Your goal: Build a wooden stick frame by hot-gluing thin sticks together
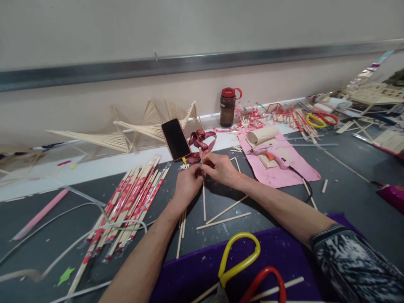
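Observation:
My left hand (187,184) and my right hand (221,167) meet over the dark floor, both pinched on a thin wooden stick (203,198) that stands nearly upright between them. Its top pokes out above my fingers near a red lanyard (199,143). Two loose sticks (225,214) lie just below my hands. A bundle of wrapped chopsticks (132,206) in red and white sleeves lies to the left.
A phone (176,139) leans on stick models (126,134) by the wall. A brown bottle (227,107), a pink sheet (284,172) with a glue gun (273,158), yellow scissors (240,256) on purple fabric (202,273), and scattered scraps at the right.

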`<state>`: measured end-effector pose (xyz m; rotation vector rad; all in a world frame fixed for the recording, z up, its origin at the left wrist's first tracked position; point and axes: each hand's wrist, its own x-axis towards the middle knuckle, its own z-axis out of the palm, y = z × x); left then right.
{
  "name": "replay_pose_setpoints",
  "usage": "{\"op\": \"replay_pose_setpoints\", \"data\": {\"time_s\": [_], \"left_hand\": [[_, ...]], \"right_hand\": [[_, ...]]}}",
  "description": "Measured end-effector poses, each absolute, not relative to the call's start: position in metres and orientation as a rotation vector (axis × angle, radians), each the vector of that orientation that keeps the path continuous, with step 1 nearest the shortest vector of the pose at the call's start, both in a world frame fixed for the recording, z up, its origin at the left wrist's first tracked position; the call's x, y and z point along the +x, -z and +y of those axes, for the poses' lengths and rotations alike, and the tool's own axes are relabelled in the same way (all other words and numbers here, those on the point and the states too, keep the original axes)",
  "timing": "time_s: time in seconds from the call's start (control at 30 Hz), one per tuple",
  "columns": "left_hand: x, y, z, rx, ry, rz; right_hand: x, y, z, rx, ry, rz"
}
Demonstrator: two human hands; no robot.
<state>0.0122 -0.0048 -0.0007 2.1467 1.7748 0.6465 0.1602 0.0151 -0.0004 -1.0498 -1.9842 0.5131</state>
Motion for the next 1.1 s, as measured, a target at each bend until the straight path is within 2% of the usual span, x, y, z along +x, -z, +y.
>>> {"op": "replay_pose_setpoints", "data": {"time_s": [0.17, 0.37, 0.57, 1.1], "left_hand": [[0.012, 0.002, -0.004, 2.175, -0.662, 1.753], [0.012, 0.001, -0.003, 2.172, -0.660, 1.753], [0.015, 0.001, -0.004, 2.224, -0.610, 1.762], [0.016, 0.002, -0.004, 2.279, -0.582, 1.771]], "right_hand": [[0.183, -0.027, 0.025, -1.176, -0.478, -2.141], [0.215, -0.027, 0.041, -1.520, -0.040, -2.469], [0.218, -0.011, 0.034, -1.556, -0.048, -2.628], [0.215, -0.025, 0.015, -1.680, 0.032, -2.717]]}}
